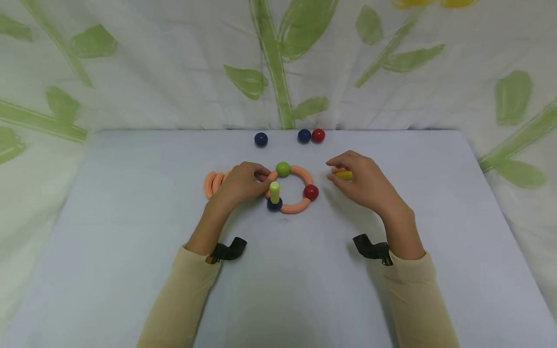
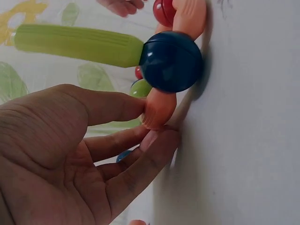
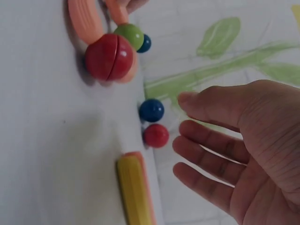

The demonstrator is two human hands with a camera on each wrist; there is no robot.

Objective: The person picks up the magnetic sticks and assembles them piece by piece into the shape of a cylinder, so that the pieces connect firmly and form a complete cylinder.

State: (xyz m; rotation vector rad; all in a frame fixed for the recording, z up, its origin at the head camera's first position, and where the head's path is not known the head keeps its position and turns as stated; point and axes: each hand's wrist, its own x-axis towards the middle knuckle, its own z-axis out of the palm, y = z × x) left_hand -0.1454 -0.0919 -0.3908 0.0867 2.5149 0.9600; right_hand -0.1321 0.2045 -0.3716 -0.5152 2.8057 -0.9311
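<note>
A ring of orange curved pieces (image 1: 299,172) lies mid-table, joined by a green ball (image 1: 283,168), a red ball (image 1: 311,192) and a dark blue ball (image 1: 274,205). A light green stick (image 1: 274,191) stands up out of the blue ball (image 2: 171,61). My left hand (image 1: 260,175) pinches the ring's left orange piece (image 2: 159,107) between thumb and fingers (image 2: 154,147). To the right of the ring, my right hand (image 1: 337,175) hovers with relaxed fingers (image 3: 206,140) over a yellow stick (image 1: 345,175) lying flat on the table. It holds nothing, and an orange piece lies against the yellow stick (image 3: 132,187).
Spare orange curved pieces (image 1: 213,183) lie stacked left of my left hand. Two dark blue balls (image 1: 260,139) (image 1: 304,136) and a red ball (image 1: 318,135) sit at the table's far edge, against a leaf-patterned cloth (image 1: 278,63).
</note>
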